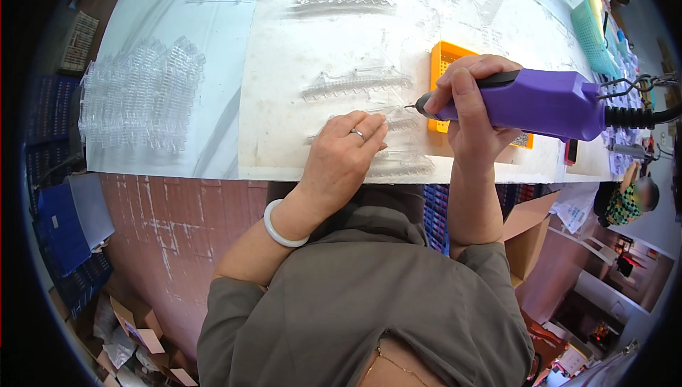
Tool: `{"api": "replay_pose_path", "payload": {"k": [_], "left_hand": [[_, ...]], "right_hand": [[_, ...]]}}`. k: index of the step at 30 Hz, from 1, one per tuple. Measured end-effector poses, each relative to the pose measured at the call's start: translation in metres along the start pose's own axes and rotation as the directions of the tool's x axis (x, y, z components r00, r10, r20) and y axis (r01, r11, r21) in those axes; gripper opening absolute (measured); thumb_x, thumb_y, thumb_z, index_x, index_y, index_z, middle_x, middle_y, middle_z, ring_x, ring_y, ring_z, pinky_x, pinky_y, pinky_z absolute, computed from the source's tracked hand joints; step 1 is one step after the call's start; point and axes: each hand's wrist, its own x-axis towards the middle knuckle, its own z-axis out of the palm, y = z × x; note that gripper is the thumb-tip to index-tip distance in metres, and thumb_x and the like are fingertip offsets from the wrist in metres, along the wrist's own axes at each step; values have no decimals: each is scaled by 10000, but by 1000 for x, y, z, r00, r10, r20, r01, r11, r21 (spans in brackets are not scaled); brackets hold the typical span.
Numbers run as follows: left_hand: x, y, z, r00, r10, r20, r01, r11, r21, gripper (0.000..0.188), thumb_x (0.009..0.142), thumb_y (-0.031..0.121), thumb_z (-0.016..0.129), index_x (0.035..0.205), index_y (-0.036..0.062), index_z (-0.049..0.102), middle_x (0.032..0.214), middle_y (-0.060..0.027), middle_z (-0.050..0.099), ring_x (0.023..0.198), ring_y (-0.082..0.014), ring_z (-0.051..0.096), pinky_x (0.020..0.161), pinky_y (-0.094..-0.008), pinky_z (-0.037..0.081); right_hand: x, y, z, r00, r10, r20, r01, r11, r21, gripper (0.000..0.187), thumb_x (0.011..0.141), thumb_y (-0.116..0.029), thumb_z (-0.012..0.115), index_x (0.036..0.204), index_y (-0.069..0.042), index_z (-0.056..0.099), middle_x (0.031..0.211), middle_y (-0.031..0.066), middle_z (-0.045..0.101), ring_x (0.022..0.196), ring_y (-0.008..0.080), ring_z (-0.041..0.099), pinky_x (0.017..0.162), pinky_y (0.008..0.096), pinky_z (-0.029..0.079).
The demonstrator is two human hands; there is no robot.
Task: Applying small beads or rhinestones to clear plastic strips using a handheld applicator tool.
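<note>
One clear toothed strip (403, 123) is being steadied on the worktop (273, 106) by the left hand (346, 151) (whether pinched cannot be told); a purple electric screwdriver (543, 106) is being gripped in the right hand (474, 106). Bit alignment is apparently being made, steadiness being required next. Similar strips (355, 87) are being kept beyond.

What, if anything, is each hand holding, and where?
Right hand: purple electric screwdriver, by its front end behind the bit. Left hand: over a clear plastic strip; whether gripped can't be told.
</note>
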Motion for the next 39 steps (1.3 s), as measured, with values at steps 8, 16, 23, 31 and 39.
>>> {"api": "replay_pose_path", "payload": {"k": [8,16,23,31,39], "left_hand": [[-3,-3,5,1000,3,-30,-3,1000,-2,279,745,49,719,1018,2,689,1083,-72,684,1019,-249,618,852,-353,496],[-3,-3,1,1000,-11,-19,10,1000,-26,305,739,57,735,1035,8,682,1103,-65,675,1030,-244,613,855,-352,492],[-2,0,-1,1000,-27,8,27,998,-56,355,730,96,757,1063,10,672,1131,-60,662,1051,-247,603,867,-361,488],[-4,4,-1,999,-10,34,11,1000,-22,375,748,125,750,1093,6,661,1174,-63,646,1072,-254,591,883,-372,477],[-6,13,-8,990,-29,136,13,994,113,429,785,242,722,1141,13,651,1259,-62,606,1134,-275,533,940,-399,422]], "right_hand": [[-1,7,0,999,2,38,-2,1000,-3,82,832,100,625,832,20,604,709,90,642,562,125,635,525,232,529],[3,11,-3,999,43,31,-43,999,-11,82,835,86,646,859,22,602,714,78,638,579,118,640,511,217,513],[0,19,-5,988,33,150,-21,997,-77,97,832,72,618,899,9,585,720,112,634,525,140,618,496,240,515],[14,-7,-14,997,-78,7,78,996,54,72,883,20,634,953,19,622,829,131,695,585,127,655,535,222,530],[11,-3,-60,983,-106,-151,85,986,-140,33,886,13,639,918,10,631,756,105,675,573,122,647,561,218,523]]}}
